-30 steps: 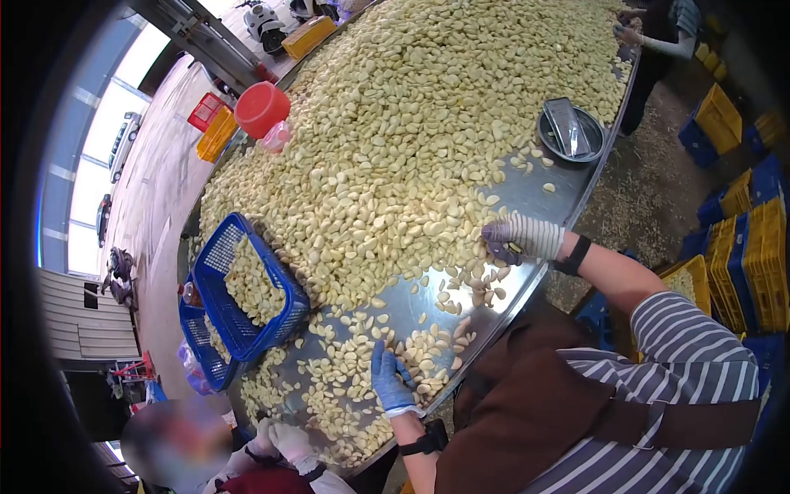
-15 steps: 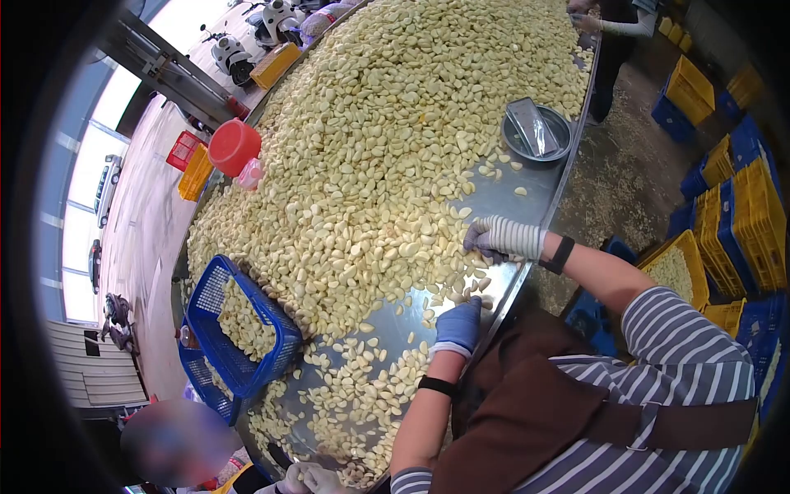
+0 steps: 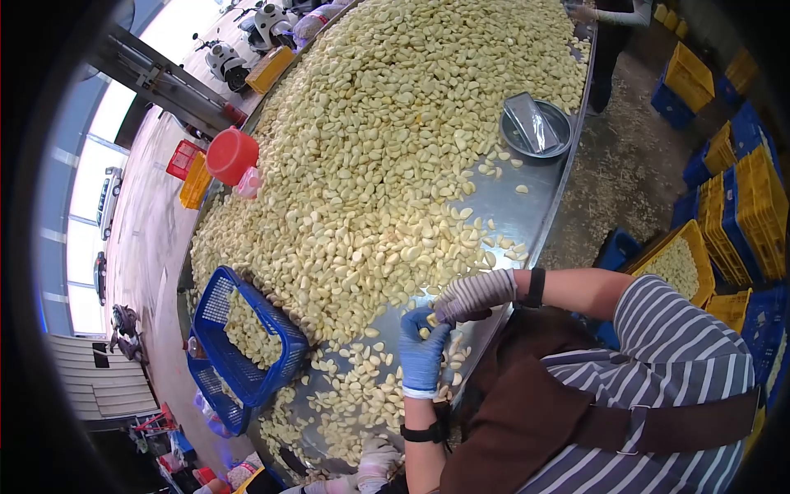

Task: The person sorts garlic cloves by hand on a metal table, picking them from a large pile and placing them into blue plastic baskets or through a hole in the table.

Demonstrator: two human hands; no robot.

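Observation:
Peeled garlic cloves (image 3: pixel 362 165) lie in a broad heap on a metal table (image 3: pixel 514 206). My left hand (image 3: pixel 421 358), in a blue glove, is closed around garlic cloves, and pale pieces show between its thumb and fingers. My right hand (image 3: pixel 477 296), in a white-and-grey striped glove, meets it from above, its fingers closed and bent down at a clove between the two hands. The right fingertips are partly hidden. Loose cloves lie around both hands near the table's edge.
A blue basket (image 3: pixel 280 342) with cloves stands on the table's left. A metal bowl (image 3: pixel 568 136) holds a clear-wrapped item. A red tub (image 3: pixel 232 156) sits on the far edge. Another person's gloved hand (image 3: pixel 378 461) works below. Yellow and blue crates (image 3: pixel 753 206) stack at right.
My right hand has moved down and left to meet my left hand, which has turned upward and shifted left. The cloves are now between them. The other person's gloved hand has moved right.

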